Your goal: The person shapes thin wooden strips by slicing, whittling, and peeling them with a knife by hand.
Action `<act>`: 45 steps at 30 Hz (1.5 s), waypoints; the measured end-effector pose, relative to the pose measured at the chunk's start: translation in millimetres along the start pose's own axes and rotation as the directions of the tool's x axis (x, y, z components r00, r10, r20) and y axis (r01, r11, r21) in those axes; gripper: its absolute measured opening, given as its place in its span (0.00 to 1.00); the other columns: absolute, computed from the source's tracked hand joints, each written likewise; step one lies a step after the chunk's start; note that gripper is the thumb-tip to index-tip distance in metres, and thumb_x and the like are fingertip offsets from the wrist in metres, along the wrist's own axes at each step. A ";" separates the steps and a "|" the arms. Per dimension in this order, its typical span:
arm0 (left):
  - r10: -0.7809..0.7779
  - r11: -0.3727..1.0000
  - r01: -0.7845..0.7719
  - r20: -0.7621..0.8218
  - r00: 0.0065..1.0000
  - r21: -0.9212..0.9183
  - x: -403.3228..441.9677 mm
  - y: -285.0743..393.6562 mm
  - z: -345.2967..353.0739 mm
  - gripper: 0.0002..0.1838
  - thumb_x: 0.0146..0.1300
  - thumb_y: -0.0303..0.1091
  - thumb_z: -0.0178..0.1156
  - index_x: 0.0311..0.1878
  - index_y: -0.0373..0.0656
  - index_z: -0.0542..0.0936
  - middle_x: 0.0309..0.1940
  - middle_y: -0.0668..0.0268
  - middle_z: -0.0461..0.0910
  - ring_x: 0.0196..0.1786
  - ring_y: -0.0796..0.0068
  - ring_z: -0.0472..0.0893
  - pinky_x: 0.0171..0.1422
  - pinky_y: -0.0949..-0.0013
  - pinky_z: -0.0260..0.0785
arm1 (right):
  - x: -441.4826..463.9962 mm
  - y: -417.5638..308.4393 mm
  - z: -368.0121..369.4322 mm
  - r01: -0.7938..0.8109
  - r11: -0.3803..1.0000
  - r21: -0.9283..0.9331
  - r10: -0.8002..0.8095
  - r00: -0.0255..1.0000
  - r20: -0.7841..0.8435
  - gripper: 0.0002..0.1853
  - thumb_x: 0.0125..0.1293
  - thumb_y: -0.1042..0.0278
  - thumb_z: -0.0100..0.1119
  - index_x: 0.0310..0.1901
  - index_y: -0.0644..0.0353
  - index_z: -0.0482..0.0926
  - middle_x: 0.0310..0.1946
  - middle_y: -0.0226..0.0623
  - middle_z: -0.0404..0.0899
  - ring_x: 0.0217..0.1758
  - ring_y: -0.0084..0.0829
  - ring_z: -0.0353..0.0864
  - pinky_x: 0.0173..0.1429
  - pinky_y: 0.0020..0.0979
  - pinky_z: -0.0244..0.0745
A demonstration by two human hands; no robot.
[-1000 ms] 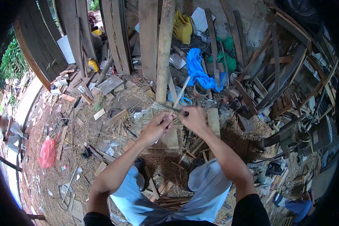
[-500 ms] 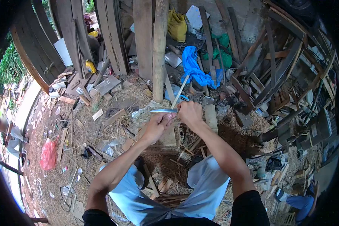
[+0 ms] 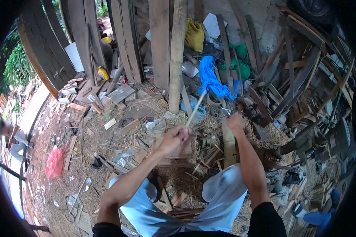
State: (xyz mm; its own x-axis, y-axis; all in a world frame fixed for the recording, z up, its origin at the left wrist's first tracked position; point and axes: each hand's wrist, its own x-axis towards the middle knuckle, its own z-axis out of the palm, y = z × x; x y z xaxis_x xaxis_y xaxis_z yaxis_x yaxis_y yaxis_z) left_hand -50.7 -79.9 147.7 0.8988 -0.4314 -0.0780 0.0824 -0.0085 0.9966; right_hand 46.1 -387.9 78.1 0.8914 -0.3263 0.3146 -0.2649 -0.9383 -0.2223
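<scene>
My left hand [image 3: 172, 141] is closed round the lower end of a thin pale strip of wood [image 3: 196, 108], which slants up and away to the right. Apart from it, to the right, my right hand [image 3: 235, 121] is closed on a knife [image 3: 226, 112]; only a small, blurred bit of its blade shows. Below the left hand, between my knees, a wooden block [image 3: 182, 152] sits on the ground. Under the right hand a light plank [image 3: 228, 144] lies beside the block.
An upright post [image 3: 177, 59] stands just ahead. Beyond it lie a blue plastic sheet [image 3: 211, 79] and a yellow sack [image 3: 194, 35]. Wood scraps and straw cover the ground, with a pink bag [image 3: 54, 162] at left. Other people are at the far left [image 3: 17, 142] and lower right [image 3: 316, 217].
My right hand has moved right with the knife, away from the strip and my left hand. The left hand sits slightly lower, still holding the strip. The view has shifted a little.
</scene>
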 end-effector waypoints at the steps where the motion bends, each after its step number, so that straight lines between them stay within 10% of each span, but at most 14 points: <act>1: -0.001 1.000 0.001 0.003 1.000 -0.006 3.4 -0.1 -1.9 0.11 0.70 0.39 0.45 0.42 0.42 0.72 0.24 0.75 0.66 0.20 0.87 0.62 0.21 0.82 0.55 | -8.3 -12.9 -12.4 -0.018 0.997 0.082 0.011 0.996 0.084 0.19 0.57 0.55 0.57 0.27 0.68 0.80 0.24 0.52 0.79 0.33 0.49 0.81 0.39 0.41 0.76; 5: -0.137 0.912 0.149 0.058 0.989 -0.382 10.8 4.6 4.6 0.09 0.69 0.34 0.48 0.42 0.40 0.73 0.28 0.73 0.68 0.21 0.86 0.65 0.24 0.81 0.57 | -11.2 -55.2 -32.6 -0.128 0.897 0.424 -0.040 0.930 0.365 0.22 0.60 0.51 0.55 0.29 0.68 0.80 0.28 0.51 0.80 0.32 0.44 0.81 0.41 0.40 0.74; 7: -0.032 0.837 -0.031 -0.105 0.994 -0.547 20.5 -4.8 14.4 0.08 0.67 0.32 0.50 0.44 0.40 0.75 0.30 0.74 0.69 0.25 0.84 0.67 0.29 0.79 0.61 | -25.8 -76.0 -41.0 -0.161 0.787 0.596 -0.143 0.892 0.430 0.22 0.61 0.51 0.54 0.30 0.68 0.81 0.29 0.48 0.80 0.32 0.40 0.81 0.42 0.38 0.73; 11: 0.001 0.918 -0.113 -0.282 0.959 -0.380 37.5 -20.9 -3.6 0.11 0.65 0.35 0.54 0.47 0.42 0.76 0.31 0.72 0.73 0.34 0.81 0.70 0.42 0.75 0.64 | -60.4 -115.6 -81.3 -0.206 0.497 0.843 -0.444 0.774 0.451 0.18 0.61 0.55 0.58 0.33 0.66 0.81 0.29 0.42 0.81 0.35 0.31 0.80 0.43 0.33 0.71; 16: -0.060 0.917 -0.079 -0.330 0.942 -0.391 35.8 -32.3 -29.4 0.12 0.64 0.38 0.56 0.44 0.41 0.79 0.32 0.72 0.77 0.36 0.79 0.74 0.39 0.72 0.66 | -68.2 -120.4 -73.0 0.064 0.554 0.830 -0.561 0.766 0.315 0.11 0.56 0.65 0.63 0.37 0.63 0.81 0.30 0.42 0.81 0.36 0.32 0.80 0.44 0.32 0.71; 18: 0.007 0.963 0.059 -0.242 0.970 0.263 31.7 -32.5 -38.0 0.13 0.63 0.40 0.57 0.38 0.40 0.80 0.28 0.66 0.79 0.30 0.75 0.77 0.34 0.69 0.68 | -67.5 -117.9 -72.0 0.092 0.649 0.756 -0.510 0.789 0.342 0.11 0.54 0.67 0.65 0.38 0.61 0.82 0.30 0.43 0.81 0.35 0.34 0.81 0.44 0.33 0.71; 19: 0.005 0.963 0.058 -0.234 0.972 0.263 24.7 -20.6 -33.0 0.13 0.63 0.40 0.57 0.38 0.40 0.80 0.28 0.66 0.79 0.30 0.75 0.77 0.34 0.69 0.68 | -64.9 -117.1 -74.0 0.144 0.721 0.678 -0.487 0.802 0.347 0.10 0.55 0.66 0.64 0.39 0.58 0.82 0.31 0.45 0.81 0.35 0.38 0.80 0.43 0.35 0.72; 21: 0.613 0.517 -0.164 -0.229 0.757 0.840 4.1 5.8 -18.6 0.14 0.59 0.41 0.59 0.29 0.38 0.80 0.20 0.57 0.76 0.22 0.64 0.77 0.28 0.64 0.68 | -61.2 -109.2 -73.6 0.185 0.791 0.583 -0.451 0.820 0.353 0.10 0.55 0.65 0.64 0.40 0.55 0.82 0.32 0.46 0.81 0.35 0.42 0.80 0.42 0.37 0.72; 30: 0.629 0.586 -0.280 -0.210 0.748 0.760 -6.4 38.7 -18.5 0.11 0.59 0.37 0.58 0.34 0.37 0.77 0.23 0.54 0.77 0.21 0.58 0.77 0.26 0.60 0.69 | -48.9 -90.0 -60.8 0.352 0.773 0.527 -0.509 0.841 0.184 0.10 0.56 0.64 0.62 0.40 0.51 0.82 0.35 0.43 0.80 0.38 0.47 0.79 0.42 0.42 0.73; 32: 0.856 0.064 -0.419 0.166 0.489 0.906 13.3 29.2 -28.1 0.10 0.62 0.35 0.56 0.38 0.38 0.76 0.20 0.54 0.74 0.21 0.61 0.75 0.29 0.63 0.67 | -46.9 -93.0 -61.6 0.364 0.776 0.515 -0.527 0.823 0.212 0.09 0.55 0.65 0.63 0.40 0.50 0.83 0.37 0.42 0.80 0.39 0.46 0.79 0.43 0.41 0.73; 33: 0.855 0.067 -0.418 0.163 0.491 0.906 12.2 18.8 -31.3 0.10 0.62 0.35 0.56 0.38 0.38 0.76 0.20 0.54 0.74 0.21 0.61 0.75 0.29 0.63 0.67 | -48.2 -95.2 -64.2 0.363 0.776 0.515 -0.528 0.822 0.215 0.09 0.55 0.65 0.63 0.40 0.50 0.83 0.37 0.42 0.80 0.39 0.46 0.79 0.43 0.41 0.73; 35: 0.233 0.571 -0.220 0.101 0.967 0.791 6.9 -6.2 -33.7 0.12 0.65 0.36 0.52 0.44 0.39 0.74 0.22 0.54 0.75 0.23 0.60 0.76 0.32 0.63 0.68 | -49.9 -98.2 -72.1 0.367 0.748 0.553 -0.555 0.803 0.218 0.11 0.56 0.68 0.61 0.42 0.51 0.81 0.35 0.39 0.81 0.38 0.47 0.79 0.43 0.41 0.74; 42: 0.146 0.772 -0.088 -0.040 0.989 0.630 6.5 -8.8 -7.5 0.13 0.67 0.39 0.48 0.46 0.40 0.74 0.29 0.53 0.78 0.31 0.51 0.79 0.37 0.57 0.70 | -51.8 -122.2 -92.8 0.562 0.706 0.431 -0.388 0.816 -0.429 0.17 0.56 0.79 0.52 0.48 0.52 0.76 0.27 0.47 0.80 0.36 0.51 0.79 0.39 0.44 0.74; 45: -0.011 0.960 0.043 -0.115 0.993 0.276 7.7 -10.4 -0.8 0.14 0.68 0.40 0.48 0.44 0.39 0.75 0.25 0.58 0.78 0.25 0.70 0.78 0.32 0.67 0.68 | -61.0 -119.6 -97.0 0.333 0.877 0.345 -0.358 0.934 0.008 0.10 0.58 0.74 0.51 0.39 0.56 0.80 0.26 0.51 0.79 0.32 0.53 0.80 0.37 0.46 0.75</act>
State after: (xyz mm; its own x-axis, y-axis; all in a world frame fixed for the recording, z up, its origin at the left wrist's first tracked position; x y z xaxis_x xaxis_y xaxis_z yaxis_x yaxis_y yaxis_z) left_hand -44.3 -82.4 136.6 0.9413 -0.3247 -0.0918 -0.0014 -0.2759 0.9612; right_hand -12.3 -266.9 175.0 0.9302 0.0324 0.3657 0.1918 -0.8922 -0.4089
